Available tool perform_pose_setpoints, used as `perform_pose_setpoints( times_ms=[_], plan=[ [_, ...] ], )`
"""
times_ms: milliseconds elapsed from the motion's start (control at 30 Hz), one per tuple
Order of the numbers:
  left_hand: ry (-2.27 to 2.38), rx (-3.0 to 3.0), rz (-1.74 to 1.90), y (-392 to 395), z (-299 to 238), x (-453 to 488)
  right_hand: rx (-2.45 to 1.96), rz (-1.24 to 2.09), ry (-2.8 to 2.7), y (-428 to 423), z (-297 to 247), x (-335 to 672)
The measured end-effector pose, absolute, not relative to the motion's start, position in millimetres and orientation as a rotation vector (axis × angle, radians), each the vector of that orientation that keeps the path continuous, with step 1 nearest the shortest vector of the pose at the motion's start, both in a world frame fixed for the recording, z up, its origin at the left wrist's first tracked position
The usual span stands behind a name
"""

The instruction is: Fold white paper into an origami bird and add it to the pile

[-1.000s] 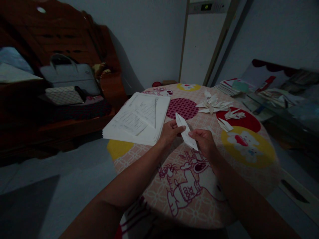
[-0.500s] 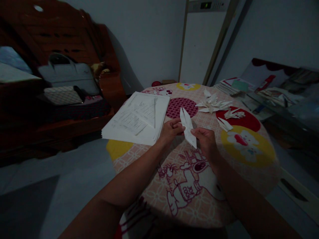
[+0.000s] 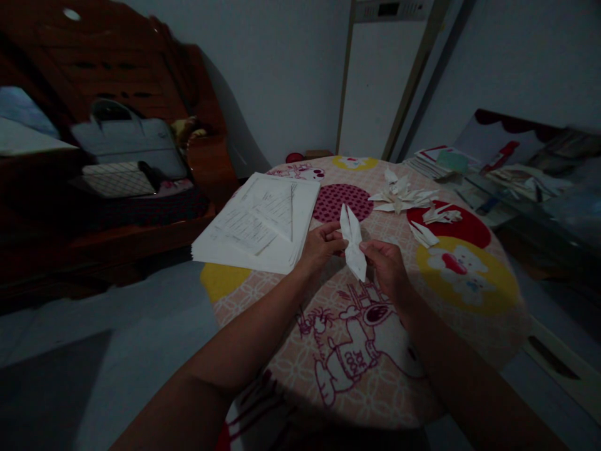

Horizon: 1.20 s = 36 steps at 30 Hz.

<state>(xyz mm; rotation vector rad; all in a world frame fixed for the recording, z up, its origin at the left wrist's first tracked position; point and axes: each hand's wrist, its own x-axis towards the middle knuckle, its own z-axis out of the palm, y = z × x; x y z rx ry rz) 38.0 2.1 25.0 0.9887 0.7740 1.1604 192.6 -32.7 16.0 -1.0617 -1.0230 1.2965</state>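
Note:
Between my two hands a long, narrow piece of folded white paper [image 3: 353,250] stands above the table, pointed at its top and bottom, with a slit down its upper half. My left hand [image 3: 323,243] pinches its left edge near the middle, fingers curled behind. From the other side my right hand [image 3: 385,262] grips it with the thumb on its right edge. Beyond lie several pointed folded paper shapes [image 3: 399,193] in a cluster. A smaller folded strip [image 3: 424,234] and a crumpled-looking paper piece [image 3: 441,215] rest nearer, to the right.
A stack of white sheets [image 3: 235,247] with printed, folded papers [image 3: 275,210] on top lies left on the round, patterned tablecloth [image 3: 291,369]. A glass-topped side table [image 3: 521,194] with papers stands right. A wooden bench [image 3: 201,169] holds a grey bag [image 3: 136,144].
The folded paper has turned slightly between my fingers; its lower tip has shifted left and now looks more pointed. Both hands keep nearly the same place.

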Motion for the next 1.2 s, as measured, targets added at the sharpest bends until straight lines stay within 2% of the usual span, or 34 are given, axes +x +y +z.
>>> perform_pose_setpoints(
  times_ms=[667, 833, 1033, 1200],
  plan=[
    [0.709, 0.918, 1.072, 3.5, 22.8, 37.1, -1.027, 1.301, -1.008, -32.1, 16.2, 192.6],
    [0.733, 0.938, 1.150, 3.1, 23.2, 37.4, -1.056, 1.202, -1.058, -33.1, 16.0, 193.0],
    [0.799, 1.015, 1.259, 0.0, 27.2, 39.0, -1.110, 0.930, -1.131, -35.7, 18.9, 191.3],
    [0.809, 1.035, 1.277, -0.9, 28.1, 40.4, -1.058, 0.939, -1.118, -34.3, 17.8, 188.5]
  ],
)
